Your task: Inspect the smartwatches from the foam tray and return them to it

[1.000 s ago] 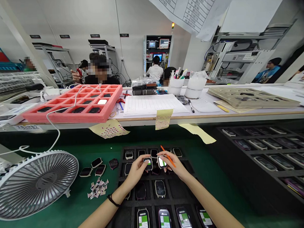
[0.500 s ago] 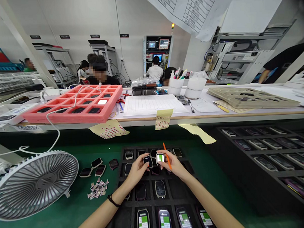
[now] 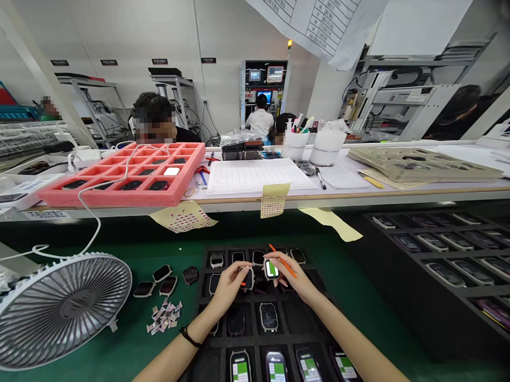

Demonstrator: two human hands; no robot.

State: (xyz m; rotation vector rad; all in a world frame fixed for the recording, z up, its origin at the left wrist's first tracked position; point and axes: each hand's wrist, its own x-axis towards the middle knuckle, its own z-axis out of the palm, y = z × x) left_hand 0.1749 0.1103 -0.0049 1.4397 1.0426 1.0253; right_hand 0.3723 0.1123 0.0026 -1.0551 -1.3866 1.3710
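Over the black foam tray (image 3: 254,340), my left hand (image 3: 230,286) is closed on a smartwatch (image 3: 248,278) with a dark screen and a pale case; its fingers partly cover it. My right hand (image 3: 292,273) grips a second smartwatch (image 3: 271,269), whose screen is lit white and green. An orange stick-like tool (image 3: 283,261) also sits between the right fingers, slanting across them. Below the hands, a dark-screened watch (image 3: 268,317) lies in its pocket. Along the tray's near row, several watches glow green and white, one of them a pale-cased watch (image 3: 240,371).
A round grey fan (image 3: 75,303) stands at the left. Beside it lie loose watches (image 3: 167,285) and a heap of small pinkish tabs (image 3: 164,317). Another black tray (image 3: 412,274) of watches is at right. A shelf above bears a pink foam tray (image 3: 179,185); people sit beyond.
Both held watches have moved slightly down and apart. The left one has turned so its screen shows less, and the orange tool in my right hand now lies at a flatter slant.
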